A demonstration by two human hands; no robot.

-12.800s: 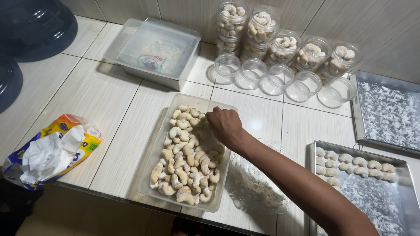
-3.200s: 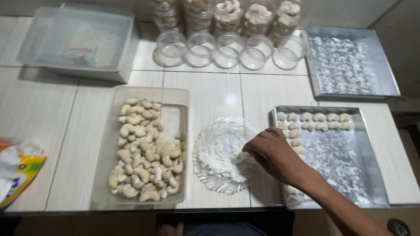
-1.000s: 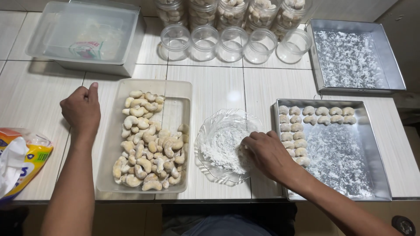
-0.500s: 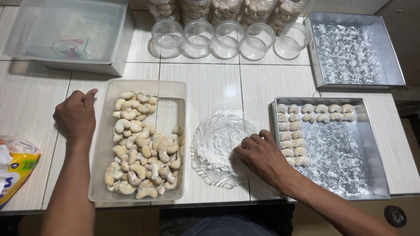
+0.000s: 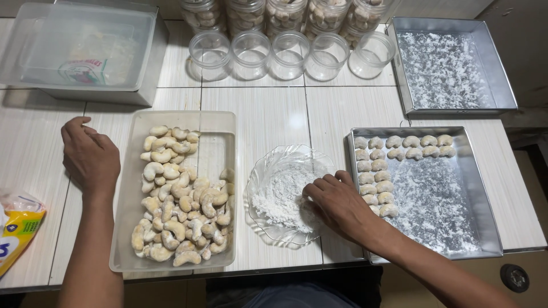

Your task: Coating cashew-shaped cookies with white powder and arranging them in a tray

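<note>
My left hand (image 5: 91, 157) rests palm-down on the white tiled table, fingers loosely curled and holding nothing, just left of a clear plastic tray (image 5: 182, 118). The tray holds several pale crescent cookies (image 5: 177, 199). My right hand (image 5: 337, 202) reaches into a glass dish (image 5: 265, 171) of white powder (image 5: 279, 194), fingertips bent down into it; whether they hold a cookie is hidden. Right of the dish a metal tray (image 5: 485, 188) holds several powder-coated cookies (image 5: 399, 142) in rows along its far and left sides.
A second metal tray (image 5: 502, 74) dusted with powder sits at the back right. Several empty clear jars (image 5: 288, 54) stand in a row, with filled jars (image 5: 285, 11) behind them. A clear plastic box (image 5: 80, 51) is at the back left, a yellow bag (image 5: 17, 228) at the left edge.
My left hand has settled on the table beside the plastic tray. My right hand's fingers have stayed in the powder dish, shifting only slightly. The view has tilted a little.
</note>
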